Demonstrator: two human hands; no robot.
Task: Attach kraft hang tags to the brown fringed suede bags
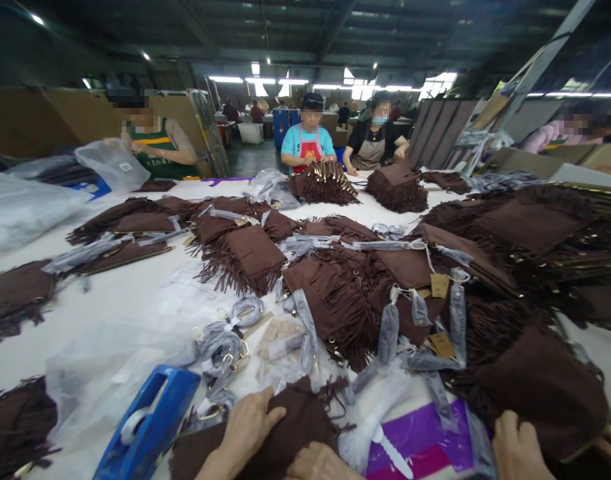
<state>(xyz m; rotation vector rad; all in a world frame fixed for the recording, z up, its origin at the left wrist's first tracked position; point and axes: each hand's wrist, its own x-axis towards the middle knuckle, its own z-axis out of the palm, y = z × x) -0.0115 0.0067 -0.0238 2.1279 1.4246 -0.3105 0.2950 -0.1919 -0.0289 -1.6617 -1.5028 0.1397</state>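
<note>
1. Head view: a brown fringed piece lies on the white table, right of a blue tape dispenser.
2. Left hand rests on it, thumb apart from fingers; I can't tell whether it grips.
3. Right hand touches it too, fingers bent, any grip hidden from me.

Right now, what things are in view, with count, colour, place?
Fringed bags: many, brown, across the table
Table: one, white, beneath them
Tape dispenser: one, blue, front left
Coiled straps: several, grey, beyond dispenser
Plastic bags: several, clear, mostly left
Tags: several, tan, right of centre
Packet: one, purple, front right
People: several, clothing varied, opposite
Ceiling lights: several, white, overhead
Neighbour's hands: two, bare, front right
Left hand: one, bare, on front bag
Right hand: one, bare, same bag
</note>
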